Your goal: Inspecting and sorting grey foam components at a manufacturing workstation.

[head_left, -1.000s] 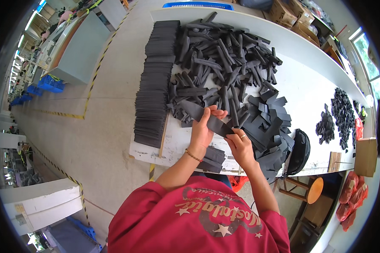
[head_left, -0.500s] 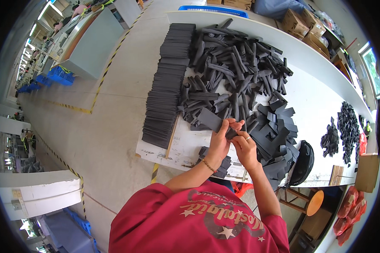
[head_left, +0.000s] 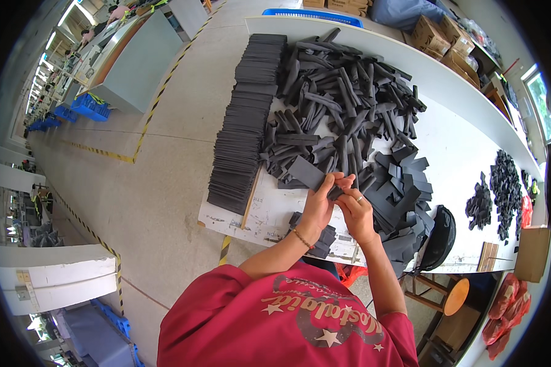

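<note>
Your left grip (head_left: 318, 209) and right grip (head_left: 357, 218) both grasp a dark strip (head_left: 307, 174) above the near side of the desk (head_left: 453, 144). Left of the strip runs a long packed row (head_left: 243, 131); rolled pieces (head_left: 347, 96) lie heaped beyond, flat pieces (head_left: 400, 199) to the right.

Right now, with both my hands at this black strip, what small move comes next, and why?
Perhaps ease your right hand slightly aside while your left hand steadies the black strip: the hands sit close together, hiding much of its near end, while its far end juts out visibly.
</note>
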`<state>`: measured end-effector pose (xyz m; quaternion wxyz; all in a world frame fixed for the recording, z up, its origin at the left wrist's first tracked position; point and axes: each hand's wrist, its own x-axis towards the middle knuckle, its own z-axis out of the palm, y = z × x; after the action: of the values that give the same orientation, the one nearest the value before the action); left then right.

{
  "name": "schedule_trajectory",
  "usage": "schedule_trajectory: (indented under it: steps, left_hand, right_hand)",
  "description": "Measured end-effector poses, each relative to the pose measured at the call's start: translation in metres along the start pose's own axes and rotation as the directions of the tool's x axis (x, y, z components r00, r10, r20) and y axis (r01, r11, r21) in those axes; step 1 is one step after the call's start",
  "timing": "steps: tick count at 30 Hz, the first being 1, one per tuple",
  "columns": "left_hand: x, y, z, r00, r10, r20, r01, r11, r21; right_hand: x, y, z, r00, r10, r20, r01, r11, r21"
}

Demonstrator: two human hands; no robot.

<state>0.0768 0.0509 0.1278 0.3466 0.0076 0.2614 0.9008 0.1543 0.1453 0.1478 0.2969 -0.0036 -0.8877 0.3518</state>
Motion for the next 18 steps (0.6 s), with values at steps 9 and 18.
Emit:
schedule_trajectory:
  steps: [9, 18]
  left_hand:
    - [0.004, 0.000, -0.005, 0.997, -0.061, 0.054, 0.057, 0.997, 0.057]
    - [0.016, 0.023, -0.004, 0.996, 0.089, 0.024, -0.091, 0.988, 0.125]
  right_hand:
    - [-0.004, 0.001, 0.003, 0.998, 0.035, -0.047, -0.036, 0.999, -0.024]
    - [-0.008, -0.017, 0.027, 0.726, 0.680, -0.099, -0.496, 0.618, 0.611]
